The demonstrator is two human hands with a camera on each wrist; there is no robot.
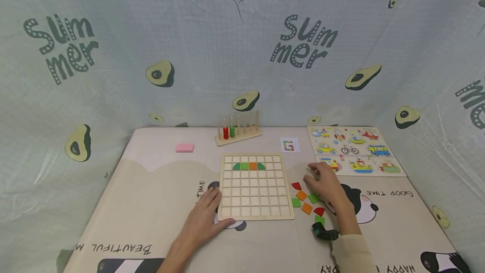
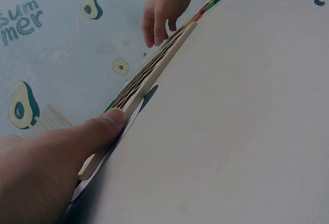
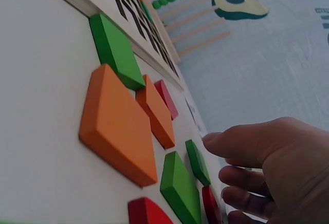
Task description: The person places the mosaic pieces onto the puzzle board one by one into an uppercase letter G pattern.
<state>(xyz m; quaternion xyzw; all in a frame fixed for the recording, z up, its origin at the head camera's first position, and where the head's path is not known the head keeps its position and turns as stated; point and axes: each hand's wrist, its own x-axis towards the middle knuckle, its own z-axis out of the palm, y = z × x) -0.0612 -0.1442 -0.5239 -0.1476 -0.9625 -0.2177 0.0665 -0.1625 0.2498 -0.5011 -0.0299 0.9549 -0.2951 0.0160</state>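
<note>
A wooden grid board (image 1: 256, 218) lies before me. One of its upper rows holds a green square (image 1: 244, 166) and an orange square (image 1: 252, 166) between two rounded green pieces. My left hand (image 1: 203, 218) rests at the board's lower left corner, its thumb (image 2: 110, 121) along the near edge. My right hand (image 1: 326, 183) hovers beside the loose pieces with fingers loosely bent and nothing visible between them. Those pieces include an orange square (image 3: 118, 126), a green square (image 3: 180, 188) and a rounded red piece (image 1: 296, 186), right of the board.
Behind the board stands a wooden peg rack (image 1: 239, 137) with red and green beads. A pink block (image 1: 185, 148) lies at the back left. A small pattern card (image 1: 290, 145) and a vehicle picture board (image 1: 358, 151) lie at the back right. A dark band (image 1: 324, 232) circles the right wrist.
</note>
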